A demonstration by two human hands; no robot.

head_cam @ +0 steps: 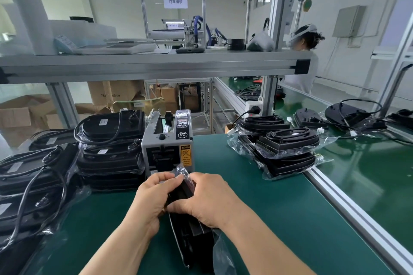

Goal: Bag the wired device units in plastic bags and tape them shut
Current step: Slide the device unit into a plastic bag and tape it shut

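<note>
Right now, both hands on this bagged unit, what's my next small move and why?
Probably hold the fold with the left hand and reach the right hand to the tape dispenser just ahead. The black unit is already bagged, both hands pinch the bag flap folded, and no tape shows on it.

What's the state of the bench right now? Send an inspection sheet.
Surface: green mat, nothing spilled.
Job's things: bagged unit on edge before the tape dispenser; left stack and right stack of bagged units.
Clutter: nothing seen.
Hands: left hand and right hand both grip the bagged unit's top.
Cables: black cord loops over the left stack.
Surroundings: cardboard boxes behind; person in white at next bench.
</note>
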